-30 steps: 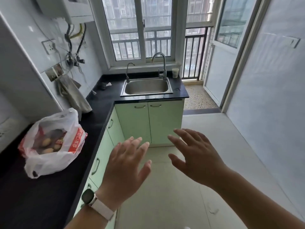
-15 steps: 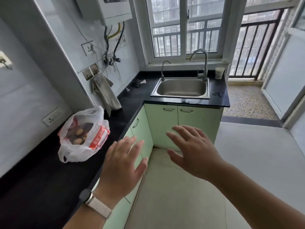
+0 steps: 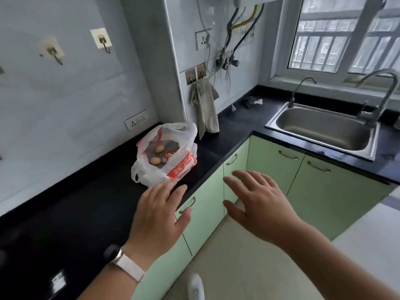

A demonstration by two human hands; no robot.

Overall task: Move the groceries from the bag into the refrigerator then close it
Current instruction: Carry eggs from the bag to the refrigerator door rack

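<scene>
Bag (image 3: 173, 169) w/ prob. potatoes (image 3: 155, 160) on counter (image 3: 75, 213); L hand (image 3: 158, 217) near it & R hand (image 3: 259, 204) spread, empty.

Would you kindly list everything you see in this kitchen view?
bag: one, white and red, on counter
groceries: at least three, yellowish, inside bag
counter: one, black, along the wall
sink: one, steel, set in counter, right
taps: two, metal, behind sink
cloth: one, grey, hanging beyond bag
cabinets: several, pale green, under counter
hooks: two, white, high on wall
watch: one, pale strap, left wrist
left hand: one, open, above counter edge near bag
right hand: one, open, before the cabinets
</scene>
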